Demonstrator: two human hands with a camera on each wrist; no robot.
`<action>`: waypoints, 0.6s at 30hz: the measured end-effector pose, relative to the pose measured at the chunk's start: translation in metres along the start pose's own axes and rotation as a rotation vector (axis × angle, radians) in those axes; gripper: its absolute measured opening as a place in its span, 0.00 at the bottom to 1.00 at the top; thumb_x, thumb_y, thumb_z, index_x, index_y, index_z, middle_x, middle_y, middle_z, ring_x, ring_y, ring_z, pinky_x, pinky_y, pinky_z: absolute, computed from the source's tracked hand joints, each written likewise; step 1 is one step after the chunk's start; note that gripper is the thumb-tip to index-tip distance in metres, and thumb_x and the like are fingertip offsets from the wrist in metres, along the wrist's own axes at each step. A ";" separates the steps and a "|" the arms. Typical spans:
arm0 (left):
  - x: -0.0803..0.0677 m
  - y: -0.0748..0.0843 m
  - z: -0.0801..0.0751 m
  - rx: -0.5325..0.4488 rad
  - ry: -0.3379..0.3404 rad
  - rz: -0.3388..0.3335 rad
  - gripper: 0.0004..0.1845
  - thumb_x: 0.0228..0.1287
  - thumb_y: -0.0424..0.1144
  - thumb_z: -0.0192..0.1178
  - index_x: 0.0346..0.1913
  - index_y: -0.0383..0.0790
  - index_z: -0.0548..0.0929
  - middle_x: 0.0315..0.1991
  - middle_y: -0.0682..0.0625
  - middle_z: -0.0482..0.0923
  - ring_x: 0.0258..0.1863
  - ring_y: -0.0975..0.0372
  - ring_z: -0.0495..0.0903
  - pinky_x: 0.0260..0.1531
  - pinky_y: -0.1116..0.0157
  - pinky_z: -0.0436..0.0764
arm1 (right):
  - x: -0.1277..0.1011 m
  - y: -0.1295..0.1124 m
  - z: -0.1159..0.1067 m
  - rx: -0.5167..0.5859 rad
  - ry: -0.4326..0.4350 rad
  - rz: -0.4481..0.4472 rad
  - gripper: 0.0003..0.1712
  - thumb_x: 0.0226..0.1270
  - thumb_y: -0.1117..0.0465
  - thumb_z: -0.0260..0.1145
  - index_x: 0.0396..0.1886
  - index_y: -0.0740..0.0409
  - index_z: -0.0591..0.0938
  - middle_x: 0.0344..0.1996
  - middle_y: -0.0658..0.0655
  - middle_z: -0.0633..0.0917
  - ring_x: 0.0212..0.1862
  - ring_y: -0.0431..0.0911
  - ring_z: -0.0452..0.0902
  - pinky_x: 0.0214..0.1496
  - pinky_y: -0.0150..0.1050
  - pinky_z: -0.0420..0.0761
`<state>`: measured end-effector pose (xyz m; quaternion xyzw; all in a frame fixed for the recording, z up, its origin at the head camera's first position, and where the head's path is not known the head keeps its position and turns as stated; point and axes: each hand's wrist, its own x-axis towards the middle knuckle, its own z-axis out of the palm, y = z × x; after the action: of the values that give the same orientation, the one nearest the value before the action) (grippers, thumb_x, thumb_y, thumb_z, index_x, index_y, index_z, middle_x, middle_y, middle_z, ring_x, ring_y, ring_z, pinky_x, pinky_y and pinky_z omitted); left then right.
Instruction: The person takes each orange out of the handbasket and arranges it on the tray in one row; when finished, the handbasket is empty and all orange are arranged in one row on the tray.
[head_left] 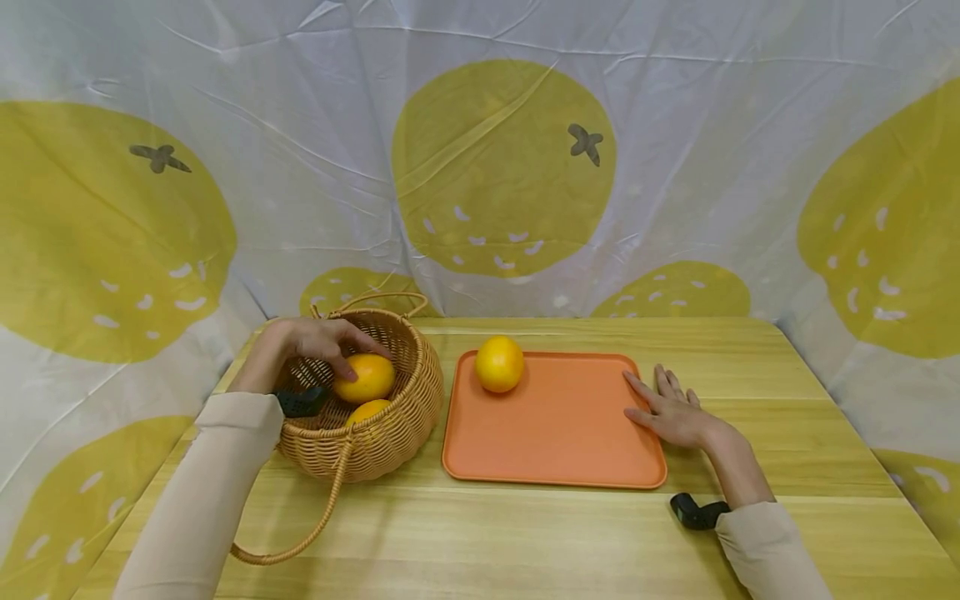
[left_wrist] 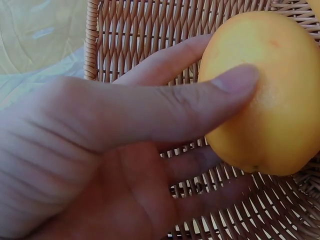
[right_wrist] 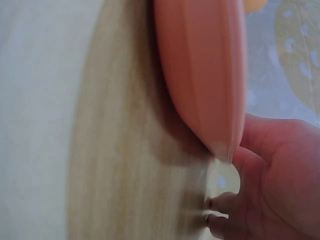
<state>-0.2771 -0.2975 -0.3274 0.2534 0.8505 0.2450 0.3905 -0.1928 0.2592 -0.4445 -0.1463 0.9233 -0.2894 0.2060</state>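
The orange (head_left: 364,377) you are gripping sits inside the wicker basket (head_left: 390,433) at the left of the tabletop (head_left: 525,533). Your left hand (head_left: 311,342) reaches in over the rim, thumb and fingers curled round the fruit; the left wrist view shows your thumb (left_wrist: 220,92) pressed across its skin with the weave behind. A second orange (head_left: 367,411) lies lower in the basket, just beside the first. Right of the basket lies the orange tray (head_left: 555,433), with another orange (head_left: 499,363) in its far left corner. Your right hand (head_left: 671,410) rests flat at the tray's right edge, fingers straight and touching the rim, holding nothing.
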 end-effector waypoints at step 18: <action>0.008 -0.009 0.005 -0.105 0.028 0.034 0.32 0.68 0.37 0.68 0.74 0.38 0.73 0.72 0.38 0.71 0.65 0.54 0.73 0.61 0.61 0.76 | -0.001 0.000 0.000 -0.005 0.002 -0.001 0.45 0.83 0.43 0.53 0.85 0.61 0.48 0.78 0.81 0.27 0.78 0.76 0.17 0.72 0.77 0.22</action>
<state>-0.2800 -0.2977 -0.3402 0.2436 0.8373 0.2997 0.3869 -0.1923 0.2592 -0.4438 -0.1470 0.9242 -0.2874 0.2043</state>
